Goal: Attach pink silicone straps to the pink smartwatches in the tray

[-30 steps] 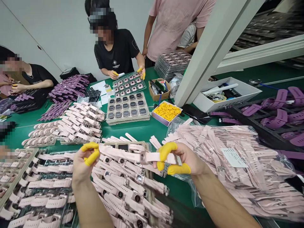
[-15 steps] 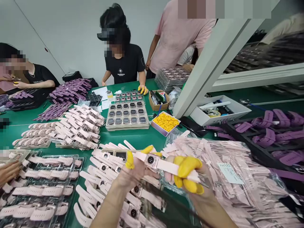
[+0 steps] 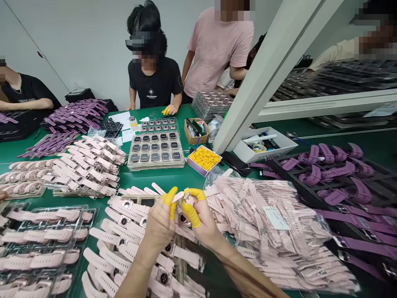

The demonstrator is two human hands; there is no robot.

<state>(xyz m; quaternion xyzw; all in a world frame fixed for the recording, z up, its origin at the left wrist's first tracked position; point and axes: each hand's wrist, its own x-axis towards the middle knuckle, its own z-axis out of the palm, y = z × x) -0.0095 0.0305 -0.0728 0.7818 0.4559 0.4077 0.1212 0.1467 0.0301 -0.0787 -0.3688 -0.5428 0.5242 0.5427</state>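
Note:
Close together over the trays, my left hand [image 3: 161, 221] and my right hand [image 3: 203, 217] both wear yellow finger cots. A pale pink watch strap [image 3: 178, 197] runs between them. My left thumb and finger pinch one part of it, and my right fingers close on the part with a small metal buckle [image 3: 186, 196]. Most of the watch is hidden by my fingers. Below my hands lie rows of pink watches [image 3: 124, 221] with their sensor backs up. To the right, a heap of bagged pink straps [image 3: 248, 198] carries a white label.
Trays of pink watches [image 3: 43, 238] stand at left, a stacked pile [image 3: 89, 165] behind them. Further back are a tray of square watch faces [image 3: 155, 157] and a box of yellow finger cots [image 3: 204, 159]. Purple watches [image 3: 335, 171] lie right. Co-workers stand across the table.
My hands have drawn together from a spread hold. The watch, earlier stretched face-down between them, is now mostly hidden with its strap between my fingertips. The view has shifted slightly right.

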